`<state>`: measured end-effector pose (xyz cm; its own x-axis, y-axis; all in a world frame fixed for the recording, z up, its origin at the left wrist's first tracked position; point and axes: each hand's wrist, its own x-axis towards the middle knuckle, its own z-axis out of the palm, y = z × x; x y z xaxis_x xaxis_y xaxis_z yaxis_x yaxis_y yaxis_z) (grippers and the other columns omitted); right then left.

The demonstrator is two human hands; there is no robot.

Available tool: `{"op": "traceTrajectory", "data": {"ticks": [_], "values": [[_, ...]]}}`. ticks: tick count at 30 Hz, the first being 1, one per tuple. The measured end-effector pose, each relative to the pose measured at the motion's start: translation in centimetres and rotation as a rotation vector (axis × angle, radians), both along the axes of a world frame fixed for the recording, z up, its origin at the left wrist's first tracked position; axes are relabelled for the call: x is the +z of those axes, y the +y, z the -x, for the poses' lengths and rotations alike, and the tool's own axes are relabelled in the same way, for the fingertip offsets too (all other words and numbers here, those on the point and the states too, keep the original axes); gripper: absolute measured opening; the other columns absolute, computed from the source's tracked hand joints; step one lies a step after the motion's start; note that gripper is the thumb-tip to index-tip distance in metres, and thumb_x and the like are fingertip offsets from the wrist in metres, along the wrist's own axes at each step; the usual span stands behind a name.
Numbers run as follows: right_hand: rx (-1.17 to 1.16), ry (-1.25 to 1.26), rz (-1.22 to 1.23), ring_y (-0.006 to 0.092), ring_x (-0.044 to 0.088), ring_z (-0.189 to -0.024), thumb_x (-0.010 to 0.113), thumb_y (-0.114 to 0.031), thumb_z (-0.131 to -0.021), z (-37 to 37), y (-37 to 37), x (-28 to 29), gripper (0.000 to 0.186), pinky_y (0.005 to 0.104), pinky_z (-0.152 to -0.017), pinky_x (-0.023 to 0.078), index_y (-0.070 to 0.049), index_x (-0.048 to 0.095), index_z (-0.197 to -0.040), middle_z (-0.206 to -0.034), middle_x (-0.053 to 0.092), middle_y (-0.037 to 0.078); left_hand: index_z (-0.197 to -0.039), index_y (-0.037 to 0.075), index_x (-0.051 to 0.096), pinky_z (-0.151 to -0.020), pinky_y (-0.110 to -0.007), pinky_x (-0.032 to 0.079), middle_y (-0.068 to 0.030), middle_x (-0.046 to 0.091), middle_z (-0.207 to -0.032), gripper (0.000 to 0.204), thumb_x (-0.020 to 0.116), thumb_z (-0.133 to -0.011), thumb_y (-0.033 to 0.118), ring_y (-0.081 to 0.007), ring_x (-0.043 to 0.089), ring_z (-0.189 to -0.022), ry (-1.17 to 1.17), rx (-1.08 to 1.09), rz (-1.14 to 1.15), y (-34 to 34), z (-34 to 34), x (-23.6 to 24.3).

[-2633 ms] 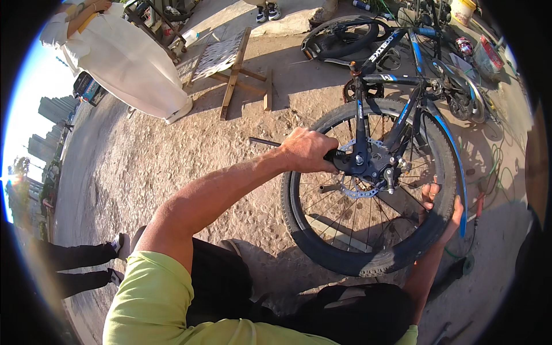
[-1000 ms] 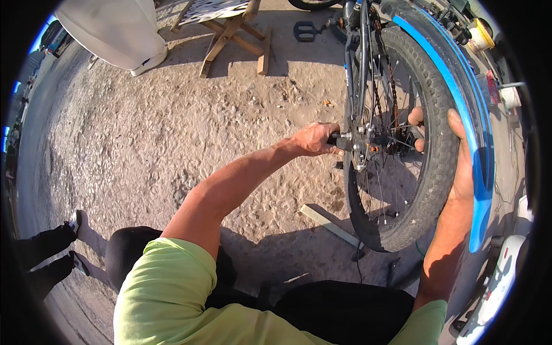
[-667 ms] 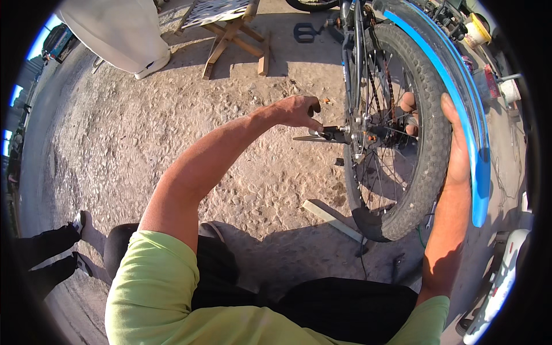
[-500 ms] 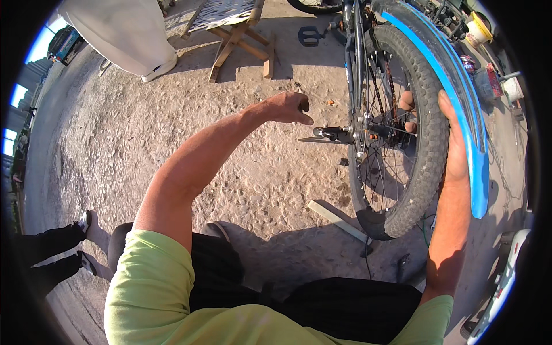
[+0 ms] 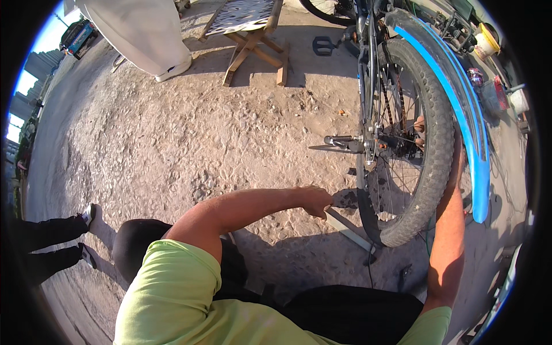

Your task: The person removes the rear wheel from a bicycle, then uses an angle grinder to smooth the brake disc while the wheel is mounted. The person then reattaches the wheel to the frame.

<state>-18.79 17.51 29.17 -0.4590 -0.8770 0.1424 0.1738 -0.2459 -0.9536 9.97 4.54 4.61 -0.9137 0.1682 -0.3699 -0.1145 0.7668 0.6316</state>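
A bicycle's rear wheel (image 5: 436, 178), with a knobby black tyre, stands upright in front of me on the right. My right hand (image 5: 420, 124) reaches round the tyre from its right side; fingertips show between the spokes, and the tyre hides part of the palm. Over the tyre curves a blue and black mudguard (image 5: 482, 178). Left of the wheel, my left hand (image 5: 315, 200) is low over the end of a flat pale bar (image 5: 352, 233) on the ground. Its fingers point down, mostly hidden, so whether they touch the bar is unclear. A pedal-like metal part (image 5: 340, 142) sticks out left of the hub.
A folding wooden stool (image 5: 253, 49) and a white container (image 5: 144, 34) stand at the back. Another person's legs (image 5: 57, 224) are at the left. A yellow and white bucket (image 5: 486, 43) and assorted parts lie at the right. The ground is rough concrete.
My left hand has moved from beside the hub toward me, down to the bar's end. The right hand stays at the tyre, its thumb now out of sight. The view has shifted slightly.
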Motion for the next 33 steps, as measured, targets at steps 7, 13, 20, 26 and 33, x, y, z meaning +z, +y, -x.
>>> {"op": "traceTrajectory", "data": {"ticks": [7,13,20,26,33], "values": [[0.374,-0.249,0.049,0.0304,0.072,-0.11,0.056,-0.034,-0.109,5.7,0.7,-6.3,0.055,0.0384,-0.092,0.064,0.006,0.052,-0.145,-0.13,0.067,0.023,-0.121,0.006,0.066,-0.094,-0.055,0.051,-0.0182,0.066,-0.116,0.052,0.082,-0.081,0.035,-0.04,0.066,-0.114,0.08,0.044,0.04,2.0,-0.8,-1.3],[-0.095,-0.15,-0.071,0.0261,0.07,-0.112,0.058,-0.032,-0.108,7.0,5.0,-9.7,0.046,0.0384,-0.098,0.059,0.002,0.06,-0.138,-0.128,0.069,0.016,-0.125,0.006,0.062,-0.1,-0.05,0.042,-0.0141,0.058,-0.125,0.059,0.086,-0.077,0.031,-0.0332,0.054,-0.126,0.282,-0.032,0.148,6.4,-1.6,-3.4],[-0.398,-0.031,-0.182,0.0211,0.067,-0.115,0.06,-0.03,-0.107,9.7,7.2,-11.6,0.036,0.0385,-0.105,0.053,-0.002,0.068,-0.129,-0.126,0.072,0.009,-0.124,0.006,0.058,-0.092,-0.055,0.047,-0.0156,0.055,-0.123,0.048,0.077,-0.08,0.015,-0.0342,0.053,-0.125,0.183,-0.015,0.132,11.1,-1.8,-3.6],[-0.355,-0.207,-0.168,0.0215,0.068,-0.116,0.063,-0.024,-0.105,16.8,10.7,-17.4,0.034,0.041,-0.101,0.056,-0.001,0.069,-0.128,-0.129,0.071,0.007,-0.121,0.002,0.057,-0.08,-0.056,0.057,-0.0229,0.074,-0.097,0.049,0.072,-0.076,0.012,-0.0452,0.073,-0.096,0.022,0.013,-0.188,10.4,-2.4,1.1],[-0.267,0.034,-0.318,0.0258,0.074,-0.097,0.058,-0.027,-0.108,21.9,15.4,-24.7,0.035,0.0394,-0.085,0.061,-0.003,0.068,-0.131,-0.115,0.074,0.013,-0.096,0.01,0.076,-0.071,-0.05,0.059,-0.0129,0.076,-0.092,0.025,0.08,-0.073,0.019,-0.0353,0.076,-0.086,-0.217,-0.36,0.337,-2.1,-6.6,12.9]]}}
